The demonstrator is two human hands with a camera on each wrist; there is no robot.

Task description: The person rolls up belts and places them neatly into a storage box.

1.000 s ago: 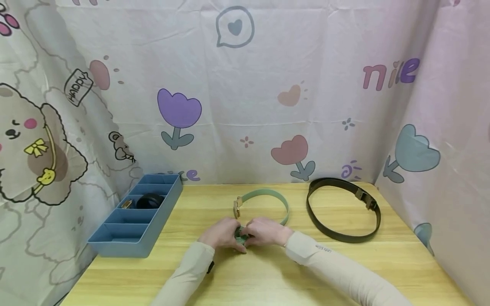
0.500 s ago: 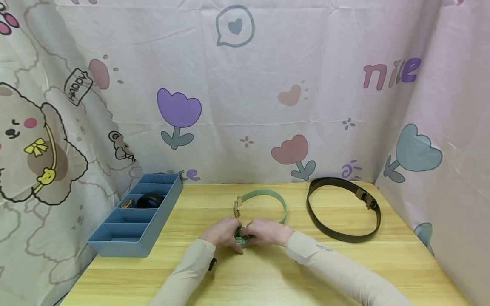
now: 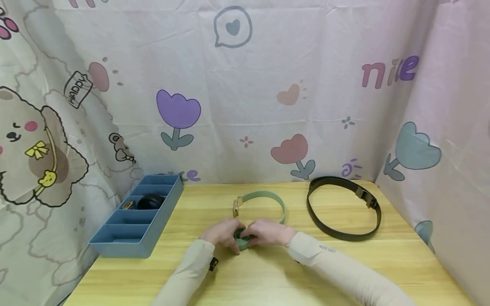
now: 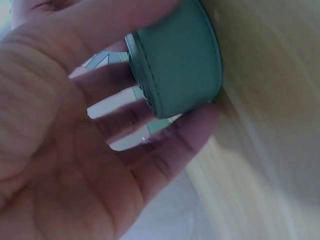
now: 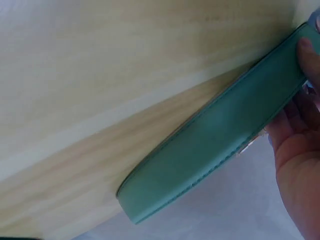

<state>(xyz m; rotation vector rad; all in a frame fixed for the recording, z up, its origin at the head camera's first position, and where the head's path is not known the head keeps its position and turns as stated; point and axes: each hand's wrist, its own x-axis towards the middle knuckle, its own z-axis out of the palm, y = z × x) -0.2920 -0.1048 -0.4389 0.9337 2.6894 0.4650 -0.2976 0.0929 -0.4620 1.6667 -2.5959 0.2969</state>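
A green belt stands on edge on the table, one end wound into a tight coil (image 3: pixel 242 245) and the rest curving behind it to a gold-coloured buckle (image 3: pixel 235 207). My left hand (image 3: pixel 222 233) holds the coil from the left; in the left wrist view, thumb and fingers curl about its stitched side (image 4: pixel 182 62). From the right, my right hand (image 3: pixel 269 231) grips the belt at the coil, its fingertips by the coil's centre. The right wrist view shows that hand's thumb (image 5: pixel 309 57) on the flat green strap (image 5: pixel 215 135). Some fingertips are hidden.
A blue divided tray (image 3: pixel 162 223) stands at the left, with a rolled black belt (image 3: pixel 151 201) and its gold-coloured buckle (image 3: pixel 128 205) in one compartment. On the right of the wooden table (image 3: pixel 260 280) lies a dark belt (image 3: pixel 354 237) in a wide loop. A patterned curtain (image 3: pixel 229 85) hangs behind.
The loose loop of the green belt has shrunk slightly, its right side drawing in leftward. More of the coil shows between my hands, and my left thumb has shifted a little left.
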